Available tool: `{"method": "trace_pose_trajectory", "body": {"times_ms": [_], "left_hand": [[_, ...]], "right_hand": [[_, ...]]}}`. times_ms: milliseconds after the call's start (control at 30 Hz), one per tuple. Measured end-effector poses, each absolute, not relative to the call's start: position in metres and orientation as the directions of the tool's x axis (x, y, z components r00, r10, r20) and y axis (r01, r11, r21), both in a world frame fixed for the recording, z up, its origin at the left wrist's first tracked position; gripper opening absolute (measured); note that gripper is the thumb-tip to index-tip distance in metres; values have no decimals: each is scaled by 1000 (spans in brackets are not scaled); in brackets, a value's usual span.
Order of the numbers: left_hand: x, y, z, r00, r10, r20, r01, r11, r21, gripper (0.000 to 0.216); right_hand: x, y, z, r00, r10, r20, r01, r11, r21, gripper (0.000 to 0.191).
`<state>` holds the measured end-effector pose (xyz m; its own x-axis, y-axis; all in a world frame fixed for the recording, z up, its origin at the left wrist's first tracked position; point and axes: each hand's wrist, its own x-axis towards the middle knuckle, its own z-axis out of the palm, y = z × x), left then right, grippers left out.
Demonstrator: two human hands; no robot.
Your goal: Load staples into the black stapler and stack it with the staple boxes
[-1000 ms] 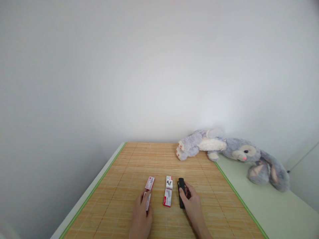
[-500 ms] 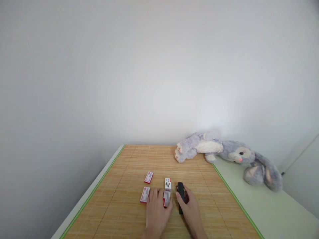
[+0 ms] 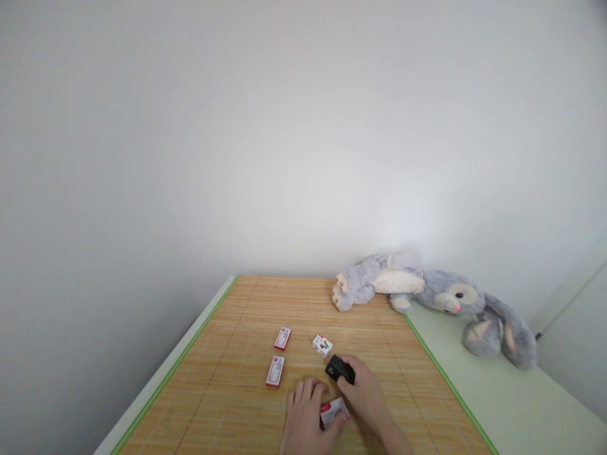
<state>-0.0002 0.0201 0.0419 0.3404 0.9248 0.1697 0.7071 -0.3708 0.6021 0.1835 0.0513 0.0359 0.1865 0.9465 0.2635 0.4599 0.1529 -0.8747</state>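
Observation:
Between the thumb and fingers of my left hand (image 3: 306,417) is a small red and white box (image 3: 334,412), low on the mat and partly covered by the thumb. My right hand (image 3: 366,392) grips a black stapler (image 3: 340,369), its front end pointing left and its rear hidden in the palm. Just beyond the stapler lies a small white box with a dark picture (image 3: 323,345). Two flat red and white boxes rest to the left, a nearer one (image 3: 275,371) and a farther one (image 3: 282,339).
A bamboo mat (image 3: 227,392) with green edging covers much of the pale table (image 3: 531,404). A grey plush rabbit (image 3: 441,289) lies on its side along the back right, against the wall (image 3: 284,139).
My left hand has drawn the red and white box nearer and to the right. The stapler has swung from pointing away to pointing left. The white box has turned and shifted slightly away.

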Motion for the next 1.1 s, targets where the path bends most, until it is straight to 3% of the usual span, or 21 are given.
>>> {"method": "trace_pose_trajectory", "body": {"times_ms": [133,333,533,733,800,900,967,1100], "left_hand": [[-11,21,29,350,913,208,697,-402,594,54],[-19,26,-4,276,920,276,762,-385,521,61],[-20,27,-15,237,903,358,789,-394,471,67],[-23,23,-9,208,909,361,779,-377,501,69],[-28,20,-4,227,925,304,761,-363,537,67],[-34,16,10,334,922,197,723,-385,574,53],[-36,16,21,380,910,168,695,-400,597,40],[-33,24,36,410,898,161,650,-411,639,34]], "right_hand": [[156,59,45,144,948,285,432,198,-880,23],[129,72,38,357,898,256,194,197,-961,26],[161,79,25,631,775,41,-240,245,-939,44],[203,45,15,562,815,-142,-463,168,-870,45],[213,26,6,531,828,-183,-427,75,-901,49],[216,2,-9,449,860,-244,-172,-185,-968,52],[206,-7,-15,294,914,-280,6,-295,-956,54],[177,-5,-12,95,964,-249,160,-261,-952,59]]}}
